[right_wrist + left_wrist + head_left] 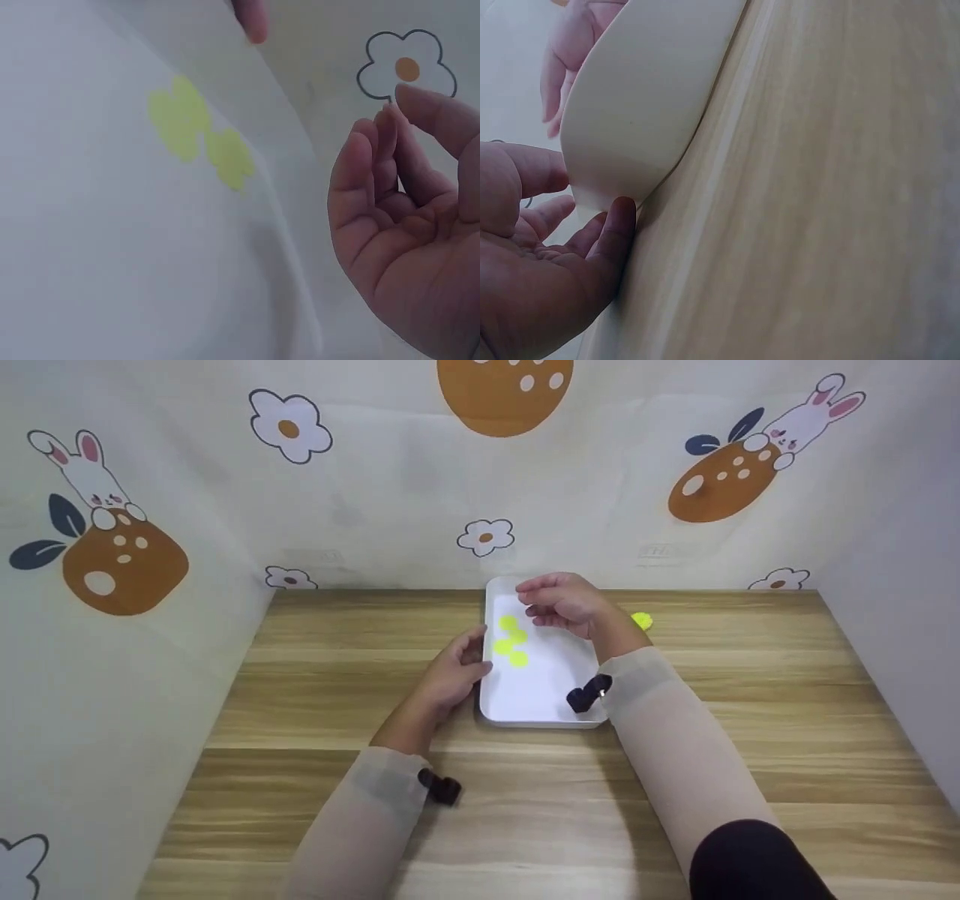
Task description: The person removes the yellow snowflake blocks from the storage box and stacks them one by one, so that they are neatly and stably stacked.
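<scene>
A white shallow rectangular tray (551, 682) lies on the wooden table. Several flat bright-yellow pieces (518, 659) with scalloped edges lie in its left half; the right wrist view shows some of these yellow pieces (229, 157) near the tray wall. My left hand (452, 669) touches the tray's left side, fingertips spread along the outer wall, as the left wrist view shows at the tray's end (630, 142). Over the tray's far right part, my right hand (566, 604) hovers with bent fingers and thumb tip close to the fingertips. Nothing shows in its grasp.
Right of the tray, partly behind the right forearm, sits a yellow round piece (642, 621) with a bumpy edge. A patterned cloth wall (390, 510) rises behind the wooden table (322, 697). Black wrist cameras (441, 787) hang from both sleeves.
</scene>
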`<state>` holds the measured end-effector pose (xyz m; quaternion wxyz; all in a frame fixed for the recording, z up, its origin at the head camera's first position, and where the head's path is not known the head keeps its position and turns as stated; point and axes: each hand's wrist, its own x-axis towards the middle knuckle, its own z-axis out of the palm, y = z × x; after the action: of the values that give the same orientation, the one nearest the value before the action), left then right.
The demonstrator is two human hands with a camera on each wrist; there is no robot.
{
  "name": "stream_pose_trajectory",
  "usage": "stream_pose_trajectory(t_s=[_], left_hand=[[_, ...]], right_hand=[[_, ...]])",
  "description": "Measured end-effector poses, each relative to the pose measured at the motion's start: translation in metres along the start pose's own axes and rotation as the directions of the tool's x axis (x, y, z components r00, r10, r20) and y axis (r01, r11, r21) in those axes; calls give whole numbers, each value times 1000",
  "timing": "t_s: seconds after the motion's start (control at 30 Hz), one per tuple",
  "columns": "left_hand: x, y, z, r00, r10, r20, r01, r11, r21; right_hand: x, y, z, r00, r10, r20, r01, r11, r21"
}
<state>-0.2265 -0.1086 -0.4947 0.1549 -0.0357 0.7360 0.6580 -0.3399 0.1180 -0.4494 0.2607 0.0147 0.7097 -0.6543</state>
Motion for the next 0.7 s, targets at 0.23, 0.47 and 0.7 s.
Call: stream_pose_trajectory(t_s=[0.23,0.47,0.7], left_hand=[[0,2,0,1000,16,13,-17,1000,26],[1,1,-1,1000,28,6,-28,999,25],[1,-1,-2,1000,5,5,-5,1000,11]], right_hand=[[13,13,-1,1000,-17,14,18,992,-126],[16,19,-3,1000,14,19,-8,955,-296],[17,25,-3,998,20,64,8,915,-404]])
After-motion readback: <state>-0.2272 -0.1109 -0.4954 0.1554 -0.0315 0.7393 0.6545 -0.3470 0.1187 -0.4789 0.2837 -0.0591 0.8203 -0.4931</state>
